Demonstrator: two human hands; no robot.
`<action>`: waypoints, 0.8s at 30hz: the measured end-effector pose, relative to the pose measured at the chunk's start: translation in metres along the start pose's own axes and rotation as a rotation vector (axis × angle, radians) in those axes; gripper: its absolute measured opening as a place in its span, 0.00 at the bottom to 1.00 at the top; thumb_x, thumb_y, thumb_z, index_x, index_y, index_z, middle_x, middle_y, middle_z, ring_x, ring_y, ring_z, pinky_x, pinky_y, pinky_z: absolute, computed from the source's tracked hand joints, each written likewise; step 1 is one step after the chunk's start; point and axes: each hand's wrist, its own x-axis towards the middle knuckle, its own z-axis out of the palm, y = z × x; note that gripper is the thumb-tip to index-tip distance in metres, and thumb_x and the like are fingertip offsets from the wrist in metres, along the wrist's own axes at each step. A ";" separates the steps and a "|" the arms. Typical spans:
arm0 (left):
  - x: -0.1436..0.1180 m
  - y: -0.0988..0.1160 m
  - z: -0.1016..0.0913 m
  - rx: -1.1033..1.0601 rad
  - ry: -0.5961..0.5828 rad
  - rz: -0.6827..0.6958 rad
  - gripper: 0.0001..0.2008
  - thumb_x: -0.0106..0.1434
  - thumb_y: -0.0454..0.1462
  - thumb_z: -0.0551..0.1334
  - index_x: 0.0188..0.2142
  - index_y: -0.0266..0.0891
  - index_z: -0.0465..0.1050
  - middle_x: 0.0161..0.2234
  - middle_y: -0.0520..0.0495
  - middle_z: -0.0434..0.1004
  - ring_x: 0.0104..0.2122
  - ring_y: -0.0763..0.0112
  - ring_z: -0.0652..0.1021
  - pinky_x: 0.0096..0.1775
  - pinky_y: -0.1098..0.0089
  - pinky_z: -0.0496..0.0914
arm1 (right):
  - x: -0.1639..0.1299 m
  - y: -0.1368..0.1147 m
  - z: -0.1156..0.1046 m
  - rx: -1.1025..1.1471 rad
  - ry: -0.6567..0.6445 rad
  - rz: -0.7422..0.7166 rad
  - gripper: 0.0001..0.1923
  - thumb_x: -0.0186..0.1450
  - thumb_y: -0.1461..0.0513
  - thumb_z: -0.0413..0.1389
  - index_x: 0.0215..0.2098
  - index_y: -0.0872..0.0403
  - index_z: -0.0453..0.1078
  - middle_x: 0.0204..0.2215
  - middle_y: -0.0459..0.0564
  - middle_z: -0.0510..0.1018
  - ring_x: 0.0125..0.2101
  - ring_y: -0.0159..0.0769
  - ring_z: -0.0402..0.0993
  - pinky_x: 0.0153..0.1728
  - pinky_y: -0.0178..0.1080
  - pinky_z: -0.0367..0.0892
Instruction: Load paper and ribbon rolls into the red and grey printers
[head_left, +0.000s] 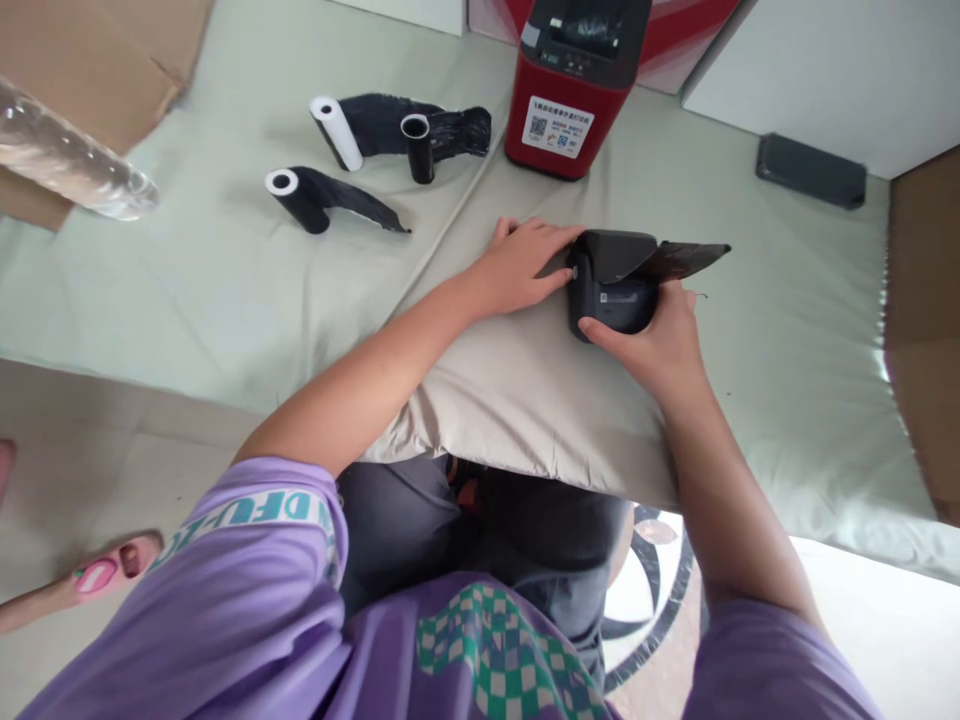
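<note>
A small black device with a rounded body and a dark lid, like a portable printer [619,302], stands near the table's front edge. My right hand [667,345] is closed around its right side, thumb across the front and the other fingers partly hidden behind. Against the left side rest the index fingertip and thumb of my left hand [525,268]; its fingers are stretched out and apart. A strip of dark glossy film [690,260] sticks out to the right from under the lid.
Left of my hands lie a white ribbon roll [337,135], a black core [418,150] and another black roll [300,203] with film trailing. A red-and-black printer [562,115] stands behind. A dark phone-like slab [810,172] lies right; cardboard [97,70] and clear wrap [67,150] lie left.
</note>
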 end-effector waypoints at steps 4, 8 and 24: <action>-0.003 0.002 -0.008 0.076 0.042 0.088 0.18 0.74 0.48 0.56 0.55 0.45 0.78 0.53 0.41 0.83 0.60 0.46 0.77 0.65 0.42 0.63 | 0.003 0.006 0.001 0.031 -0.013 -0.018 0.47 0.53 0.44 0.72 0.66 0.44 0.61 0.60 0.58 0.74 0.62 0.63 0.67 0.63 0.70 0.66; -0.005 0.004 -0.013 0.081 -0.018 0.167 0.17 0.75 0.46 0.54 0.48 0.48 0.81 0.49 0.45 0.84 0.56 0.50 0.80 0.61 0.47 0.68 | 0.005 0.012 0.004 0.095 -0.011 -0.045 0.48 0.52 0.45 0.73 0.65 0.42 0.61 0.60 0.56 0.75 0.61 0.61 0.70 0.62 0.68 0.69; -0.007 0.004 -0.012 0.132 -0.048 0.174 0.21 0.76 0.47 0.50 0.44 0.48 0.82 0.46 0.44 0.85 0.51 0.53 0.82 0.48 0.51 0.72 | 0.007 0.012 -0.003 0.168 -0.022 -0.030 0.48 0.49 0.43 0.75 0.63 0.43 0.64 0.59 0.57 0.76 0.62 0.63 0.71 0.63 0.69 0.69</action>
